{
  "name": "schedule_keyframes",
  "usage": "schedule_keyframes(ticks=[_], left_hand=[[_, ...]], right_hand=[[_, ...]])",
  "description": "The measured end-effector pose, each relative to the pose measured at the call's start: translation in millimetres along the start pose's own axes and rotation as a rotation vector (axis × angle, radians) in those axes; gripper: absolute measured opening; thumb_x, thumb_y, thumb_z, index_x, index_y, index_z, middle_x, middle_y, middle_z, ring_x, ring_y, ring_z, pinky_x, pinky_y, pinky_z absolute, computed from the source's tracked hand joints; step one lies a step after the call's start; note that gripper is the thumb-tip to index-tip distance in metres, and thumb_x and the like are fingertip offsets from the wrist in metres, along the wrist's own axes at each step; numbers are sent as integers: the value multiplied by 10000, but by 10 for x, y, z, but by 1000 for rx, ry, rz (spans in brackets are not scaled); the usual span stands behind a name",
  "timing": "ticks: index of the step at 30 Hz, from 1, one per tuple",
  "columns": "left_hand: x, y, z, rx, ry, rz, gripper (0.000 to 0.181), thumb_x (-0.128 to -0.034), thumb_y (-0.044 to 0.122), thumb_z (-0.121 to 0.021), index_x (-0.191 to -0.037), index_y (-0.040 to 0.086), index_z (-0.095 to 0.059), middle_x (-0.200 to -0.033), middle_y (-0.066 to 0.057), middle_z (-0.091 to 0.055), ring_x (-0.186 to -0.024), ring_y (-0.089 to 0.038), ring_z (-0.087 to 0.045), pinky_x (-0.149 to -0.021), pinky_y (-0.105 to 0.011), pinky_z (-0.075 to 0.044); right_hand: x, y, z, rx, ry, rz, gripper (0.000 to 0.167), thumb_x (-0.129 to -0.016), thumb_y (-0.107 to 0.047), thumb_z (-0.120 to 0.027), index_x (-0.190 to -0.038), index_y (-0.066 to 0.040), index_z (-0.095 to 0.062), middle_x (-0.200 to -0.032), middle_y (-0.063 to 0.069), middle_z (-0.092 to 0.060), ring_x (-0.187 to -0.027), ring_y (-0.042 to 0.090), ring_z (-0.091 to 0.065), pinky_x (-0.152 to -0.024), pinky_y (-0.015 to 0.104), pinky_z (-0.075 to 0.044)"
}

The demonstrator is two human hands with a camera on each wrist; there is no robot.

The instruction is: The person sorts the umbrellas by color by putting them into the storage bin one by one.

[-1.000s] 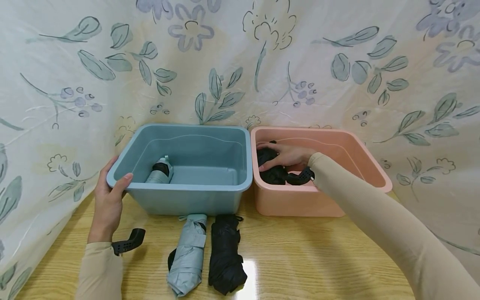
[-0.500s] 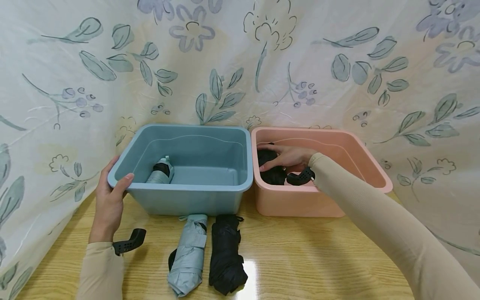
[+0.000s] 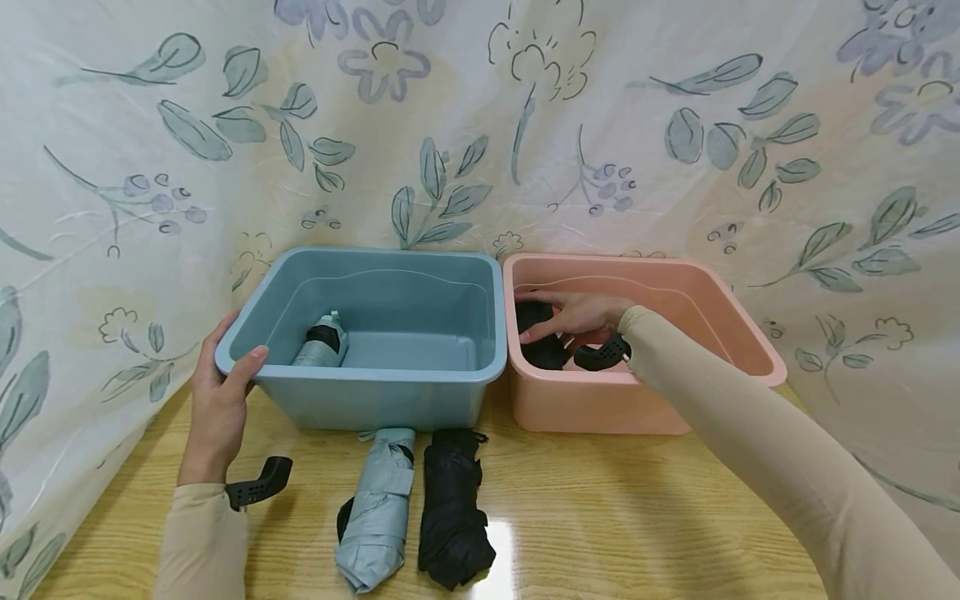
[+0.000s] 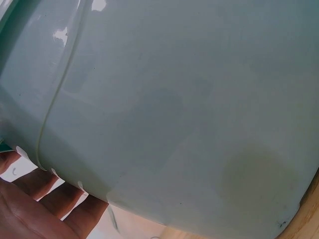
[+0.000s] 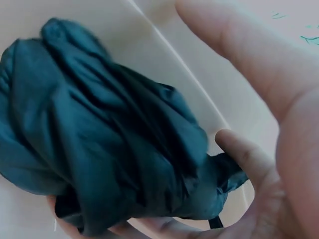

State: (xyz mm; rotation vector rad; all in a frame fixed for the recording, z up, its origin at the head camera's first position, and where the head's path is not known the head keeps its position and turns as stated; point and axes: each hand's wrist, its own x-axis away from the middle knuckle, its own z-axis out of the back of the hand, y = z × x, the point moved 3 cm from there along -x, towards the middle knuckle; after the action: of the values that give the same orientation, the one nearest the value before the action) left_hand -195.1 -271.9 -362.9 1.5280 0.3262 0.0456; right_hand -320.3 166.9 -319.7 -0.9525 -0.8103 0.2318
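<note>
My left hand grips the left rim of the blue plastic bin, thumb over the edge. In the left wrist view its fingers touch the bin's outer wall. My right hand reaches inside the pink bin, at its left end. A black folded umbrella is under that hand, partly hidden. The right wrist view shows this umbrella with some fingers beneath it, while the thumb stands away from it and the hand is spread.
A light blue folded umbrella lies in the blue bin. On the wooden table, a second light blue umbrella and a black umbrella lie side by side before the bins. A floral cloth hangs behind.
The black umbrella under my right hand has sunk slightly lower in the pink bin, and less of it shows. The left hand and both bins hold still.
</note>
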Motion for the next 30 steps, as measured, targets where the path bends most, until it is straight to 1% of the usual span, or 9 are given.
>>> schedule_keyframes(ticks=[2,4,8,12,17,19,21,26,30], left_hand=[[2,4,-2,2,-1,-1,636,-1043,285,-567,-1603,324,-269,-1603,-110,-226,-1387,-286,-285,-1178,-501,-226],[3,5,-2,2,-2,-2,635,-1043,284,-566,-1603,323,-268,-1601,-111,-227,-1385,-285,-287,-1174,-490,-235],[4,3,0,0,-2,-2,636,-1044,285,-566,-1604,324,-267,-1601,-113,-226,-1385,-286,-287,-1173,-491,-235],[5,-4,8,-11,-1,5,638,-1046,296,-560,-1606,332,-256,-1610,-116,-215,-1388,-296,-279,-1181,-523,-214],[1,-12,12,-23,-2,10,641,-1047,310,-558,-1607,342,-248,-1616,-116,-208,-1388,-303,-276,-1181,-545,-205],[-3,-12,9,-20,-3,7,641,-1046,307,-560,-1607,340,-251,-1613,-116,-213,-1386,-299,-280,-1180,-534,-213],[-5,-12,7,-11,-5,2,640,-1046,298,-563,-1606,335,-255,-1608,-116,-216,-1385,-295,-282,-1178,-524,-218],[-3,-21,14,-4,-7,-1,640,-1046,292,-563,-1607,334,-256,-1607,-118,-212,-1385,-295,-279,-1179,-510,-218],[-2,-22,12,1,-5,0,639,-1045,288,-566,-1605,334,-262,-1603,-116,-216,-1383,-293,-281,-1175,-500,-228]], right_hand=[[-4,7,2,11,-10,-2,926,-929,-279,-761,-1631,-301,-157,-1662,114,81,-1326,566,-370,-842,542,-553],[-11,13,6,34,-17,1,925,-937,-293,-749,-1635,-286,-142,-1664,143,37,-1285,589,-418,-860,536,-551],[-23,22,4,9,-30,-1,904,-948,-274,-736,-1635,-281,-149,-1659,172,-56,-1243,570,-484,-896,566,-532],[-14,15,-10,-8,-39,-1,885,-955,-255,-731,-1632,-280,-163,-1661,168,-83,-1261,578,-470,-909,583,-520],[-7,2,4,28,-13,20,879,-927,-284,-766,-1614,-311,-219,-1639,117,-186,-1284,505,-484,-944,580,-503],[-1,-5,14,32,-2,32,900,-916,-278,-777,-1617,-317,-214,-1626,113,-217,-1295,469,-483,-966,579,-489],[6,-13,20,26,4,42,929,-913,-263,-781,-1627,-309,-188,-1627,123,-214,-1302,450,-476,-980,575,-480],[15,-37,21,16,16,65,932,-912,-241,-784,-1631,-271,-192,-1619,145,-250,-1298,444,-490,-1002,566,-468],[24,-61,25,-2,23,91,884,-919,-218,-777,-1618,-267,-238,-1573,151,-338,-1279,445,-496,-1011,575,-458]])
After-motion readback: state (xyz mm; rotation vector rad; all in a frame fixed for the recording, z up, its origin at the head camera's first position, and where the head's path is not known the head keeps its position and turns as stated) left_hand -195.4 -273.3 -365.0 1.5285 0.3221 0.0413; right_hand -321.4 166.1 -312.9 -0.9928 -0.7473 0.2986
